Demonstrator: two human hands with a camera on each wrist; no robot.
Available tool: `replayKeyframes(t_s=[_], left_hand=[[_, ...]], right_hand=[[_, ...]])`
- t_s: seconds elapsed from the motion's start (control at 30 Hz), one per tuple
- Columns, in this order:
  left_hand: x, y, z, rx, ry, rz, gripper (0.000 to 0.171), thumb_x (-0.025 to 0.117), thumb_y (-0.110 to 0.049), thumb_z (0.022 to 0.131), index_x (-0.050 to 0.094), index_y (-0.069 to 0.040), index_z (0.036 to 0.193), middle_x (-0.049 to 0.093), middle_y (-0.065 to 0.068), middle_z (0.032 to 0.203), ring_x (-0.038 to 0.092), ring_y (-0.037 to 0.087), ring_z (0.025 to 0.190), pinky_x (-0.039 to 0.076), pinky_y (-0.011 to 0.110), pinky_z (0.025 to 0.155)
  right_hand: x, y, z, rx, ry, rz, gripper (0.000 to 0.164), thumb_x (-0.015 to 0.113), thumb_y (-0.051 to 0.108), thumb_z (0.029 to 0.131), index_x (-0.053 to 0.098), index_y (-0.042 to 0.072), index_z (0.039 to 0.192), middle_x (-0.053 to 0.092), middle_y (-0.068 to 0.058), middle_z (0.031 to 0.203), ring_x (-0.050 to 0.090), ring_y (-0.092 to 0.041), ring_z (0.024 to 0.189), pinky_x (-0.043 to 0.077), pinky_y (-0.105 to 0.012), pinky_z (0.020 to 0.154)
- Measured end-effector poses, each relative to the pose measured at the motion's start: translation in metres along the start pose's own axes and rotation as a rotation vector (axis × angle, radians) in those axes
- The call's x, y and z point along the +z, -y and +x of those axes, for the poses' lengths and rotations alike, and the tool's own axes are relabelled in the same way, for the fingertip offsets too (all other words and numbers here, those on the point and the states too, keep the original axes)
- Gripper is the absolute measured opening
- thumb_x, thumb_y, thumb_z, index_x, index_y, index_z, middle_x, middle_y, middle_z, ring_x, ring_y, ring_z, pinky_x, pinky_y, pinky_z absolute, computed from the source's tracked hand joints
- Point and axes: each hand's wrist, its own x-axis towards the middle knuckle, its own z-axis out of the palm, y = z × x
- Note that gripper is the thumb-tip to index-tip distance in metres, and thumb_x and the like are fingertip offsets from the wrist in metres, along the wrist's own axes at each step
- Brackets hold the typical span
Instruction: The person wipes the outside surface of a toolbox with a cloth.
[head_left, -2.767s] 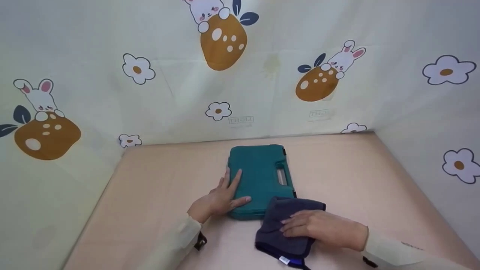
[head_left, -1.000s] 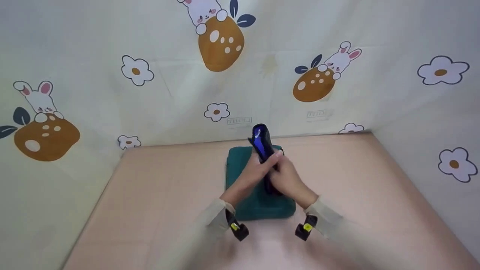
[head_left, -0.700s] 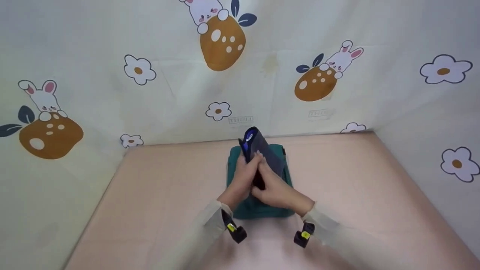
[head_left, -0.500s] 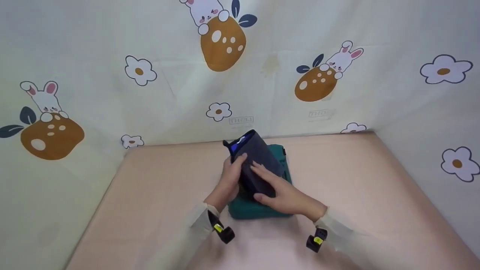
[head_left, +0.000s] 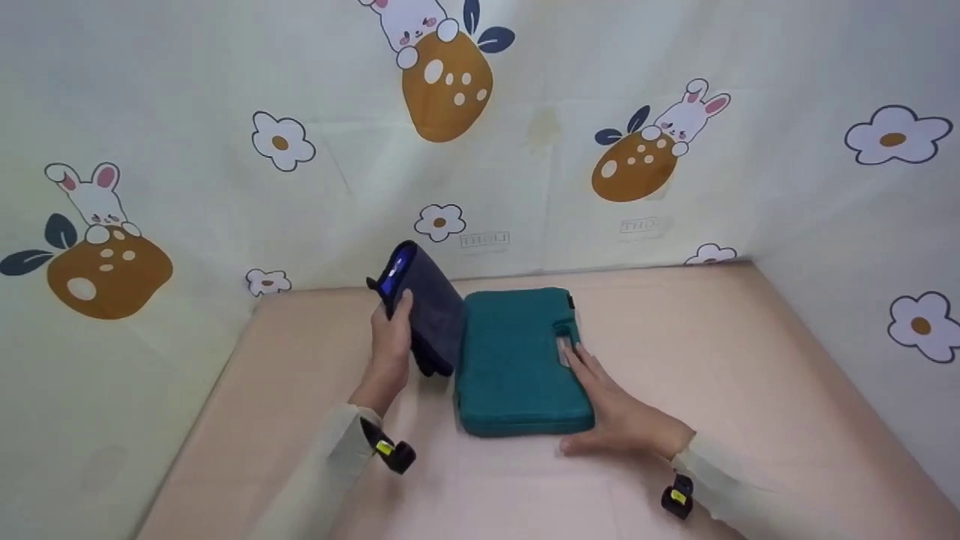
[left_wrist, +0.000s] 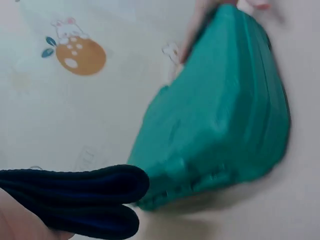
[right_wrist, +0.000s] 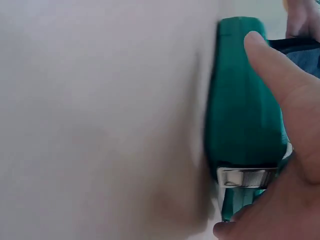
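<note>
My left hand [head_left: 390, 349] holds a folded dark grey cloth [head_left: 435, 311] with black edging and a blue inside, thumb on its face. The cloth stands tilted beside the left edge of a green plastic carrying case [head_left: 517, 367]. In the left wrist view, the cloth's folded layers [left_wrist: 100, 185] form two loops. The case lies flat, its handle facing right. My right hand [head_left: 626, 416] is at the case's near right corner, fingers stretched toward the handle and thumb spread by the near end. In the right wrist view, a metal-looking latch [right_wrist: 245, 177] shows beside the hand.
A pale pink table surface [head_left: 300, 420] lies under the case. White sheeting [head_left: 360, 172] printed with rabbits, orange fruit and flowers stands at the back and both sides. Each wrist wears a black strap mount.
The cloth was first under my right hand, then lifted and folded between both hands over the case. My left hand has carried it left; my right hand has moved to the case's right side.
</note>
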Motion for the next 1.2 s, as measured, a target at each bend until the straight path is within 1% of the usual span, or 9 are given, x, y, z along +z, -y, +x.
replayKeyframes(t_s=[0.1,0.3,0.57,0.7,0.83,0.9,1.0,1.1,1.2], left_hand=[[-0.006,0.010,0.006,0.072,-0.034,0.104,0.061,0.043,-0.036,0.110,0.031,0.001,0.157,0.035,0.018,0.158,0.032,0.028,0.145,0.023,0.043,0.117],[-0.002,0.032,0.018,0.178,-0.067,0.253,0.054,0.045,-0.033,0.110,0.045,0.008,0.146,0.047,0.026,0.147,0.046,0.035,0.134,0.032,0.049,0.112],[0.025,0.059,0.031,0.140,0.094,0.225,0.062,0.047,-0.041,0.109,0.043,0.006,0.149,0.049,0.024,0.146,0.046,0.034,0.133,0.030,0.052,0.112],[0.039,0.072,0.044,0.140,0.163,0.355,0.062,0.056,-0.033,0.104,0.038,-0.002,0.155,0.043,0.021,0.152,0.045,0.035,0.130,0.032,0.054,0.110],[0.042,0.073,0.044,0.126,0.196,0.458,0.071,0.056,-0.020,0.096,0.028,-0.006,0.161,0.031,0.022,0.159,0.041,0.038,0.131,0.032,0.055,0.109],[0.040,0.074,0.043,0.120,0.198,0.445,0.072,0.053,-0.018,0.095,0.028,-0.005,0.160,0.035,0.022,0.157,0.043,0.038,0.126,0.034,0.054,0.105],[0.036,0.075,0.042,0.116,0.196,0.398,0.064,0.050,-0.017,0.093,0.039,0.001,0.153,0.051,0.022,0.137,0.049,0.036,0.112,0.039,0.047,0.094],[0.032,0.076,0.040,0.086,0.178,0.326,0.044,0.051,-0.017,0.090,0.055,0.004,0.128,0.054,0.017,0.108,0.052,0.032,0.096,0.040,0.040,0.082],[0.028,0.076,0.038,0.036,0.169,0.278,0.027,0.052,-0.018,0.088,0.052,0.002,0.106,0.050,0.013,0.097,0.050,0.029,0.091,0.038,0.037,0.079]], right_hand=[[0.001,0.000,0.001,-0.004,-0.032,-0.082,0.139,0.090,0.060,0.068,-0.001,0.020,0.165,-0.003,-0.013,0.169,0.004,-0.039,0.152,0.024,-0.061,0.112],[0.001,0.003,0.009,-0.008,-0.046,-0.153,0.136,0.089,0.060,0.068,0.006,0.009,0.164,0.006,-0.013,0.169,0.008,-0.038,0.152,0.025,-0.059,0.112],[0.002,0.002,0.013,-0.019,-0.038,-0.134,0.135,0.090,0.055,0.070,0.007,0.006,0.163,0.006,-0.015,0.168,0.007,-0.039,0.151,0.026,-0.060,0.112],[0.001,0.004,0.014,-0.007,-0.038,-0.123,0.135,0.090,0.056,0.070,0.004,0.008,0.164,0.004,-0.013,0.169,0.007,-0.037,0.152,0.027,-0.058,0.112],[0.001,0.005,0.014,0.009,-0.039,-0.120,0.135,0.090,0.056,0.070,0.004,0.010,0.164,0.004,-0.012,0.169,0.008,-0.036,0.152,0.028,-0.059,0.111],[0.001,0.004,0.014,0.014,-0.039,-0.117,0.136,0.090,0.055,0.070,0.003,0.011,0.164,0.003,-0.011,0.169,0.008,-0.035,0.152,0.028,-0.058,0.111],[0.003,0.003,0.015,0.013,-0.043,-0.112,0.136,0.090,0.055,0.070,0.003,0.010,0.164,0.003,-0.011,0.169,0.008,-0.035,0.152,0.029,-0.058,0.111],[0.005,0.002,0.015,0.003,-0.048,-0.101,0.136,0.090,0.055,0.070,0.004,0.009,0.164,0.003,-0.012,0.169,0.008,-0.036,0.152,0.029,-0.058,0.111],[0.006,0.002,0.015,0.004,-0.048,-0.094,0.135,0.090,0.055,0.071,0.003,0.009,0.164,0.003,-0.012,0.169,0.011,-0.035,0.152,0.030,-0.057,0.111]])
